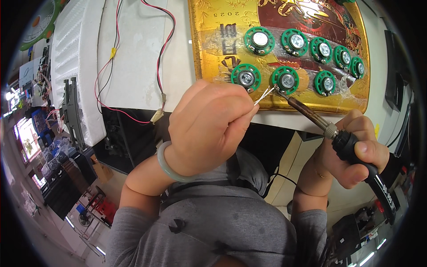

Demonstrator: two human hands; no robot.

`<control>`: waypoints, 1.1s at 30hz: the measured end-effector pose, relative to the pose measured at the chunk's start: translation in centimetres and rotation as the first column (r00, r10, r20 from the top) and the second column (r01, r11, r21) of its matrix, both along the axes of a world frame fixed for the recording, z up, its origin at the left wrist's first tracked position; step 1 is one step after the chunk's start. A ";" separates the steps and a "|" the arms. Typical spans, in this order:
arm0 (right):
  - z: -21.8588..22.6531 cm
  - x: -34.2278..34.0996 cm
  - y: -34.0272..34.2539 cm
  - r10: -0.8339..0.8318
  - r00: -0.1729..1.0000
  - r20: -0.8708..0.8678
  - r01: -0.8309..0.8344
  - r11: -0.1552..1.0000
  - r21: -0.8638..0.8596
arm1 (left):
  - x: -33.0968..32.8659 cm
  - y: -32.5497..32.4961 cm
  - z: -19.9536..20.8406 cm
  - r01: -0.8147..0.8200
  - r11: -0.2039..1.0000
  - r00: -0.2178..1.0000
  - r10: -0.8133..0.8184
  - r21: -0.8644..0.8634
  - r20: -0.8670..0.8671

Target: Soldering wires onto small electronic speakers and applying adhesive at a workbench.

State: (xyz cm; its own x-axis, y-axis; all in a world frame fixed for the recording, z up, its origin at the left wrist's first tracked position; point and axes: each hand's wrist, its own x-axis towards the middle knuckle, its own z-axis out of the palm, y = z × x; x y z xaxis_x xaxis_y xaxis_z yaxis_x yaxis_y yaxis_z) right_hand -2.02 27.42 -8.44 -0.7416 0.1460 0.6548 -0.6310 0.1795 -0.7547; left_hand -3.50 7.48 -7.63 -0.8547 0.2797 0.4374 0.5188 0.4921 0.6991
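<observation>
My right hand (356,151) is closed round the black handle of a soldering iron (313,115). Its dark tip meets the lower edge of a small green-rimmed speaker (285,80) in the front row. In my left hand (213,120), closed in a pinch, are thin white wires (265,95) whose ends reach that same edge beside the tip. Just left of it sits another green speaker (246,78), close to my left knuckles. Several more such speakers lie in two rows on a gold and dark red box lid (209,49), with clear tape around them.
Left of the lid, red and black wires (167,44) with taped joints run over the white table (138,58). A white foam tray (84,58) stands farther left, with a black plastic part (73,111) against it. The table's front edge lies below my hands.
</observation>
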 end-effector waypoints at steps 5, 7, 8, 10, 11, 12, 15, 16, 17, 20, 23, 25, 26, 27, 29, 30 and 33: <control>0.3 0.2 0.1 0.006 1.000 0.013 -0.006 0.999 -0.040 | 0.1 0.1 0.0 -0.004 1.000 1.000 0.004 -0.006 -0.010; 0.4 0.2 0.0 -0.008 1.000 0.018 0.008 0.999 -0.031 | 0.1 0.1 0.0 0.013 1.000 1.000 -0.013 -0.010 -0.011; 0.4 0.2 0.0 -0.022 1.000 0.022 0.023 0.999 -0.023 | 0.1 0.0 0.0 0.014 1.000 1.000 -0.014 -0.010 -0.011; 0.4 0.2 -0.1 -0.026 0.999 0.019 0.027 0.999 -0.026 | 0.1 0.0 0.0 0.012 1.000 1.000 -0.012 -0.011 -0.006; 0.3 0.1 -0.1 -0.029 0.999 0.016 0.030 0.999 -0.029 | 0.1 0.0 0.0 0.012 1.000 1.000 -0.012 -0.011 -0.006; 0.3 0.1 -0.1 -0.029 0.999 0.016 0.030 0.999 -0.030 | 0.2 0.0 0.0 0.011 1.000 1.000 -0.011 -0.004 0.004; 0.1 -0.1 0.0 0.009 1.000 -0.001 -0.009 1.000 -0.025 | 0.2 -0.1 0.0 0.009 1.000 1.000 -0.009 0.015 0.016; -0.1 0.0 0.1 0.011 1.000 -0.007 -0.011 1.000 -0.012 | 0.2 -0.1 0.0 0.009 1.000 1.000 -0.009 0.026 0.018; -0.2 0.0 0.1 0.013 1.000 -0.014 -0.013 1.000 -0.001 | 0.2 -0.2 0.0 0.008 1.000 1.000 -0.009 0.026 0.018; -0.2 0.1 0.2 0.029 1.000 -0.010 -0.028 0.999 0.037 | 0.1 -0.2 -0.1 0.008 0.999 1.000 -0.008 0.034 0.022; -0.3 0.0 0.2 0.041 0.999 -0.031 -0.039 0.999 0.038 | 0.1 -0.1 0.0 -0.003 0.999 1.000 0.001 0.037 0.028; -0.3 -0.2 0.6 0.087 0.995 -0.041 -0.084 0.995 0.058 | 0.1 -0.1 0.0 -0.006 0.999 1.000 0.006 0.034 0.027; -0.3 -0.3 0.8 0.133 0.990 -0.050 -0.129 0.989 0.079 | 0.1 -0.1 0.0 -0.006 0.999 1.000 0.005 0.034 0.027; -0.2 -0.2 0.5 0.133 0.990 -0.050 -0.129 0.989 0.078 | 0.1 -0.1 0.0 -0.006 0.999 1.000 0.005 0.033 0.024; 0.1 0.1 -0.1 0.037 0.999 -0.009 -0.036 0.998 0.043 | 0.1 -0.1 0.0 -0.005 0.999 1.000 0.004 0.032 0.022; 0.1 0.1 0.0 0.037 0.999 -0.009 -0.036 0.998 0.043 | 0.1 -0.1 0.0 -0.010 0.999 1.000 0.009 0.032 0.026; 0.2 0.1 0.1 0.042 0.999 -0.019 -0.041 0.998 0.055 | 0.1 -0.1 0.0 -0.013 0.999 0.999 0.012 0.032 0.029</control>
State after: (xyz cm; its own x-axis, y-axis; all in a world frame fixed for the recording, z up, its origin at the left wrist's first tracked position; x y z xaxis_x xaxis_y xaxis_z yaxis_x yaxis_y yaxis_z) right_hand -1.94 27.51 -8.26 -0.7331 0.0793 0.6755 -0.6535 0.1932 -0.7319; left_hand -3.38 7.39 -7.68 -0.8707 0.2546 0.4208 0.4917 0.4752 0.7297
